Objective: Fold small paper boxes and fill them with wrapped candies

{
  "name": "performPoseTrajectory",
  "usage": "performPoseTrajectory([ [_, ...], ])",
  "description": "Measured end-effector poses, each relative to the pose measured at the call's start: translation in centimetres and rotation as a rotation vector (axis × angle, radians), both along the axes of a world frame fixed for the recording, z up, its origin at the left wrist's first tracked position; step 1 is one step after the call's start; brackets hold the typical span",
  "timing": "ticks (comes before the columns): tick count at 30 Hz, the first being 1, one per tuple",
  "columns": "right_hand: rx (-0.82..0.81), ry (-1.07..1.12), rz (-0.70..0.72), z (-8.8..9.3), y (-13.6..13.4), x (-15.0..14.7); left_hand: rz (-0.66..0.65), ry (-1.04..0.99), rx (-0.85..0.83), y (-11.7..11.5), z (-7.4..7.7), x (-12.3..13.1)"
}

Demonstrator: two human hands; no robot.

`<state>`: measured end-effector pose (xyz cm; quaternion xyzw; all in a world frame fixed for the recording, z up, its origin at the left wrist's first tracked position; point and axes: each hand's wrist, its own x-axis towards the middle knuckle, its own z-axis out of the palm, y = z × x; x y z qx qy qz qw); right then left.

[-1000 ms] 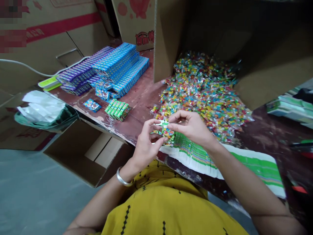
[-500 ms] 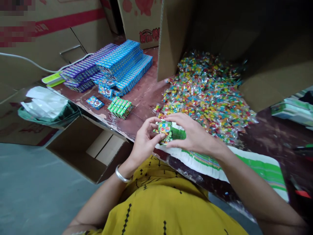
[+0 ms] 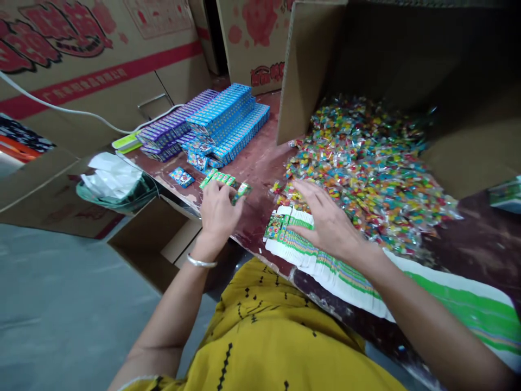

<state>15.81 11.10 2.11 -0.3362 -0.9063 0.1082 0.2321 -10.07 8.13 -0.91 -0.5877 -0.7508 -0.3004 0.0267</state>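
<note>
My left hand (image 3: 220, 212) is closed round a small green candy box (image 3: 243, 190), which shows between the thumb and the fingers at the right end of a short row of green boxes (image 3: 220, 178). The fingers partly hide that row. My right hand (image 3: 329, 220) is empty with its fingers apart, over the near end of a long row of flat green-and-white cartons (image 3: 345, 274). Just beyond it spreads a heap of small clear bags of colourful candy (image 3: 358, 168).
Stacked blue boxes (image 3: 228, 117) and purple boxes (image 3: 175, 127) stand at the back left, with loose blue boxes (image 3: 182, 176) in front. A large cardboard box (image 3: 295, 76) lies open around the candy. Below the table edge are an open carton (image 3: 138, 244) and a green-rimmed bin (image 3: 118, 201).
My left hand has moved left with a green box, from in front of me to the row of green boxes. My right hand has parted from that box and opened. The view has shifted left.
</note>
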Motion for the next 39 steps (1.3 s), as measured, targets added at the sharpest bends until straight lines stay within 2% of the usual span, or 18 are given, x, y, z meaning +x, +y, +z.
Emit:
performPoseTrajectory([
  [2, -0.012, 0.005, -0.061, -0.1, 0.5, 0.8, 0.052, 0.125, -0.021, 1.6, -0.5, -1.3],
  [5, -0.036, -0.015, -0.119, -0.7, 1.1, 1.6, 0.091, 0.155, -0.078, 3.3, -1.3, -2.3],
  [8, -0.050, -0.062, -0.126, -1.7, 2.0, 1.6, 0.104, 0.124, -0.025, 3.4, -1.9, -2.2],
  [9, -0.055, -0.080, -0.118, -2.0, 2.3, 1.4, 0.061, 0.102, 0.011, 3.0, -2.0, -2.0],
  [11, -0.067, -0.117, -0.098, -2.8, 3.0, 0.7, -0.127, 0.031, 0.025, 1.7, -2.2, -1.3],
  [13, -0.080, -0.154, -0.084, -3.5, 3.7, -0.2, -0.364, -0.056, -0.070, 0.1, -2.5, -0.3],
  [15, -0.095, -0.188, -0.087, -4.1, 4.2, -1.1, -0.495, -0.095, -0.196, -1.3, -3.0, 0.8],
  [19, -0.106, -0.204, -0.096, -4.9, 4.6, -2.1, -0.493, -0.067, -0.319, -2.4, -4.3, 2.1],
  [23, -0.100, -0.003, -0.099, -4.6, 4.6, -2.3, -0.466, -0.120, -0.298, -2.3, -4.7, 2.5],
  [25, -0.211, 0.179, -0.112, -3.9, 4.4, -2.2, -0.465, -0.296, -0.266, -2.4, -4.4, 2.5],
  [29, -0.701, 0.504, -0.070, -1.8, 3.4, -2.0, -0.563, -1.062, -0.351, -2.9, -3.0, 2.2],
  [32, -0.883, 0.608, -0.026, -0.5, 2.3, -1.8, -0.684, -1.492, -0.446, -3.2, -2.0, 2.2],
  [34, -0.919, 0.641, -0.012, 0.0, 1.5, -1.7, -0.749, -1.633, -0.500, -3.3, -1.5, 2.6],
  [36, -0.870, 0.663, -0.020, 0.4, 0.6, -1.4, -0.815, -1.730, -0.530, -3.5, -1.2, 3.1],
  [37, -0.790, 0.662, -0.045, 0.5, 0.1, -1.2, -0.841, -1.768, -0.533, -3.5, -1.1, 3.4],
  [39, -0.527, 0.606, -0.114, 0.7, -1.1, -0.7, -0.868, -1.810, -0.519, -3.6, -1.0, 3.9],
])
